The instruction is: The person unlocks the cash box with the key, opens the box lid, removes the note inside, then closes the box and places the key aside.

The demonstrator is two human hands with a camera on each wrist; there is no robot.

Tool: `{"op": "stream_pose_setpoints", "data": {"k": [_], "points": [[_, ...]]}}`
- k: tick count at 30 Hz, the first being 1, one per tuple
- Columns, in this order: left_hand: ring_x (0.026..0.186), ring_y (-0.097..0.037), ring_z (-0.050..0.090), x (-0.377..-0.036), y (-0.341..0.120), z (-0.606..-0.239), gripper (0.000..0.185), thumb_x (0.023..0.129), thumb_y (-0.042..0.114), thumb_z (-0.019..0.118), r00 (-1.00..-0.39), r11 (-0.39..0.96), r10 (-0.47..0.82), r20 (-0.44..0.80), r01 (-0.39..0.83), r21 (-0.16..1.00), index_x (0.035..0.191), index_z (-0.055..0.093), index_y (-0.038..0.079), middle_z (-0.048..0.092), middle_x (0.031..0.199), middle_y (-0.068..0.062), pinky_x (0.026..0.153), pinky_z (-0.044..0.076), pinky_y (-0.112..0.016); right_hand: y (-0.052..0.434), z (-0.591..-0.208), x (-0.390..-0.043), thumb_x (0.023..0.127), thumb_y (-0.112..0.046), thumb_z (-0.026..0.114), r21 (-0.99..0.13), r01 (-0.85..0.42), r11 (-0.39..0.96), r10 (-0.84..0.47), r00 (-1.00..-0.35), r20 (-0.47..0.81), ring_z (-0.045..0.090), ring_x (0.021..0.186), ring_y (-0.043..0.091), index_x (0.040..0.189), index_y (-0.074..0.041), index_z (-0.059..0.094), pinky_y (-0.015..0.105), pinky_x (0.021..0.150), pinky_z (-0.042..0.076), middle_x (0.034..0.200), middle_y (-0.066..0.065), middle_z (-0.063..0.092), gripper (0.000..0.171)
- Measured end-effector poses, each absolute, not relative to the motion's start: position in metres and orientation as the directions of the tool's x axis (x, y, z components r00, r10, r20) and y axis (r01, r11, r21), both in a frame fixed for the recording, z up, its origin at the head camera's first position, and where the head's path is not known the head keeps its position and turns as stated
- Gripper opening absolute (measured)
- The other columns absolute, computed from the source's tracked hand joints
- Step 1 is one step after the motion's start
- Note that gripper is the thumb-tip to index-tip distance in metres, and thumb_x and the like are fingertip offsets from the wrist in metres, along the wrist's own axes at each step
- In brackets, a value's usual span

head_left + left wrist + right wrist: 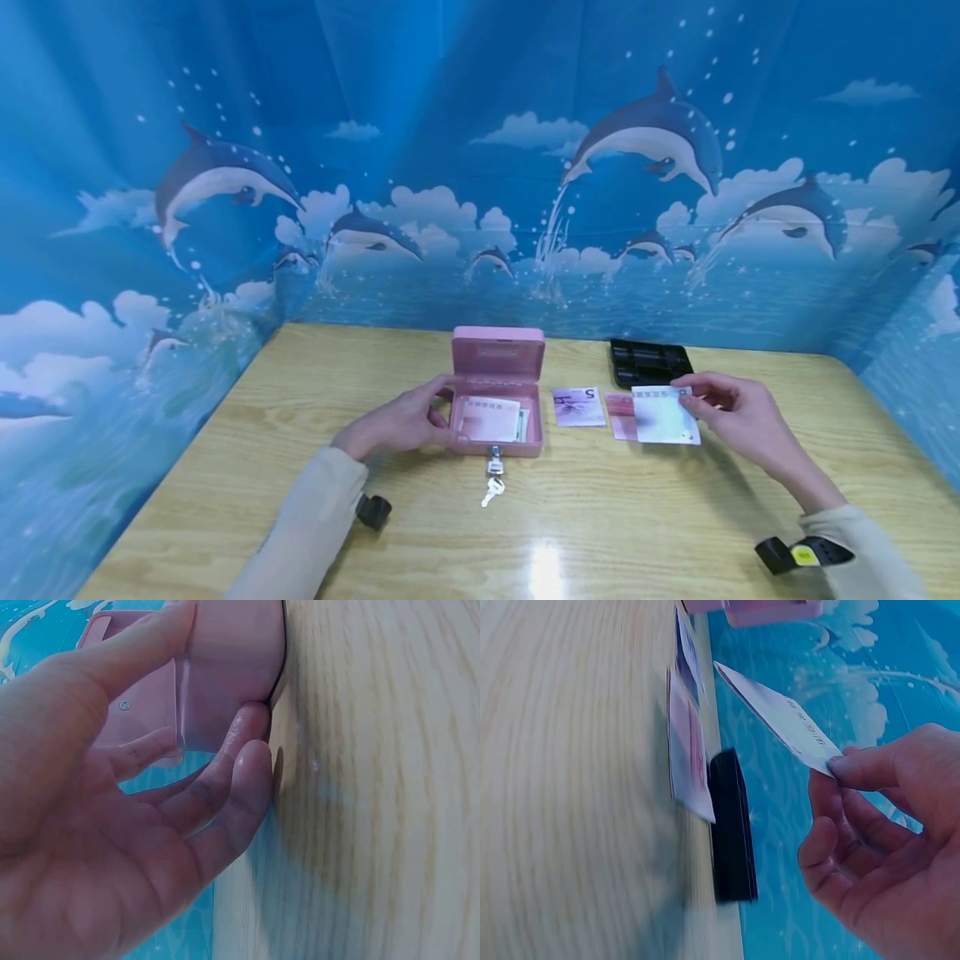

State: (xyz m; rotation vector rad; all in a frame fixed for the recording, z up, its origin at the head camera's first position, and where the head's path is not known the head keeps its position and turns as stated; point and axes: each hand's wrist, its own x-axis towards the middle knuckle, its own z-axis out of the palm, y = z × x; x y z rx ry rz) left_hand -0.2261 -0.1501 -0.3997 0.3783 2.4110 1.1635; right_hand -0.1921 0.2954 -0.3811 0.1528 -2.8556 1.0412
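Observation:
A pink cash box (pixel 498 448) stands on the table with its lid raised, and a folded banknote (pixel 489 419) and a greenish note (pixel 522 425) lie inside. My left hand (pixel 401 421) grips the box's left side, thumb near the front corner; in the left wrist view the fingers (pixel 251 769) reach low along the pink wall. Between thumb and fingertips my right hand (pixel 742 417) pinches a folded, pale banknote (pixel 666 415), held above the table. Beneath it, partly covered, lies a reddish banknote (pixel 688 742). A purple banknote (pixel 579 407) marked 5 lies between it and the box.
Behind the right hand sits a black compartment tray (pixel 649 362). A lock cylinder (pixel 495 461) with a key (pixel 492 492) is at the box's front. The wooden table (pixel 420 542) meets a blue dolphin curtain (pixel 420 167) at its far edge.

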Motion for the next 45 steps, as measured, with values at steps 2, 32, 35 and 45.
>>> {"op": "stream_pose_setpoints", "data": {"k": [2, 32, 35, 45], "points": [[0.100, -0.016, 0.067, -0.226, -0.150, -0.400, 0.088, 0.083, 0.023, 0.086, -0.866, 0.604, 0.427, -0.261, 0.058, 0.795, 0.156, 0.037, 0.024, 0.050, 0.151, -0.014, 0.075, 0.058, -0.030, 0.301, -0.382, -0.191, 0.103, -0.025, 0.062, -0.634, -0.121, 0.764, -0.054, -0.991, 0.125, 0.058, 0.072, 0.016, 0.125, -0.010, 0.071, 0.026, 0.054, 0.043, 0.099, 0.010, 0.071, 0.027], [0.098, -0.016, 0.065, -0.226, -0.152, -0.398, 0.089, 0.083, 0.025, 0.086, -0.857, 0.589, 0.456, -0.241, 0.087, 0.803, 0.156, 0.036, 0.020, 0.051, 0.149, -0.012, 0.076, 0.057, -0.031, 0.352, -0.413, -0.216, 0.092, -0.013, 0.073, -0.444, -0.112, 0.889, -0.078, -0.993, 0.092, 0.063, 0.079, 0.016, 0.115, -0.004, 0.074, 0.024, 0.061, 0.049, 0.097, 0.015, 0.073, 0.025], [0.099, -0.016, 0.065, -0.226, -0.152, -0.398, 0.089, 0.083, 0.025, 0.086, -0.858, 0.595, 0.452, -0.245, 0.086, 0.799, 0.157, 0.036, 0.021, 0.050, 0.150, -0.011, 0.076, 0.058, -0.030, 0.354, -0.416, -0.220, 0.090, -0.012, 0.075, -0.420, -0.119, 0.899, -0.089, -0.992, 0.092, 0.063, 0.079, 0.018, 0.113, -0.003, 0.074, 0.026, 0.063, 0.048, 0.093, 0.013, 0.072, 0.025], [0.102, -0.017, 0.066, -0.227, -0.152, -0.400, 0.087, 0.084, 0.023, 0.085, -0.855, 0.591, 0.442, -0.270, 0.051, 0.805, 0.157, 0.036, 0.026, 0.048, 0.153, -0.013, 0.075, 0.059, -0.032, 0.355, -0.421, -0.230, 0.087, -0.013, 0.077, -0.369, -0.179, 0.912, -0.145, -0.982, 0.118, 0.066, 0.076, 0.020, 0.109, -0.002, 0.074, 0.034, 0.064, 0.054, 0.085, 0.008, 0.071, 0.025]]}}
